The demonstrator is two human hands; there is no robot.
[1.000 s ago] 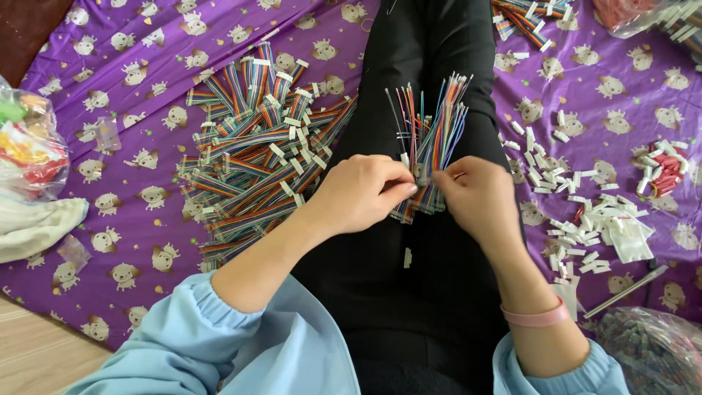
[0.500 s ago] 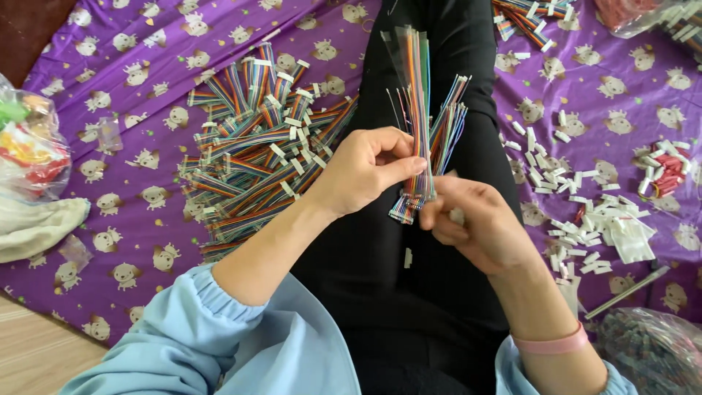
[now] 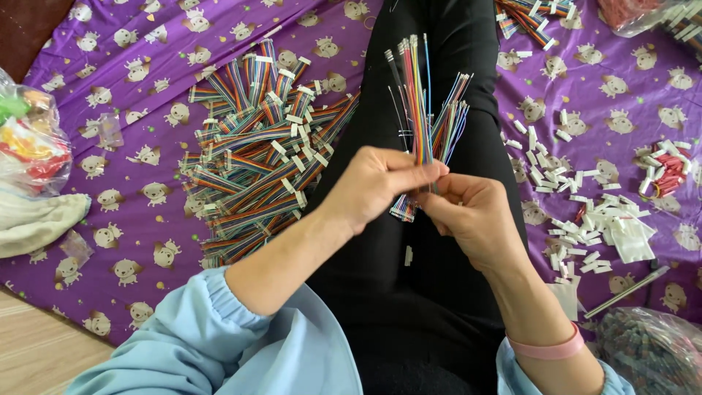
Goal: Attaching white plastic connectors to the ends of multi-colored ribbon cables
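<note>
While the purple sheet (image 3: 146, 292) with its little animal print covers nearly all the floor, the person sits in the middle of it in black trousers (image 3: 409, 307) and pale blue sleeves (image 3: 241, 344), working over the lap. Left of the legs lies the biggest heap, a pile of striped ribbon cables (image 3: 256, 161) with white plugs on their ends, stacked crosswise and looking, to my eye, like finished or sorted stock. On the right the sheet is strewn with loose white plugs (image 3: 585, 227), a small red bunch (image 3: 669, 170) among them, and a second, smaller cable heap (image 3: 534, 14) sits at the top edge. Clear bags rest at the far left (image 3: 29, 146) and the bottom right corner (image 3: 643, 351). A fan of loose wires (image 3: 446, 132) lies on the right thigh, so I judge a good share remains to be handled. Both hands meet above the lap: the left hand (image 3: 380, 183) pinches a thin bundle (image 3: 417, 95) of coloured wires between thumb and fingertips, holding it upright, and the right hand (image 3: 475, 219), a pink band (image 3: 545, 350) on its wrist, closes round the bundle's lower end just beneath. One stray plug (image 3: 408, 255) lies on the trousers below them. Whether a plug is already on this bundle I cannot tell, as the fingers hide its end.
</note>
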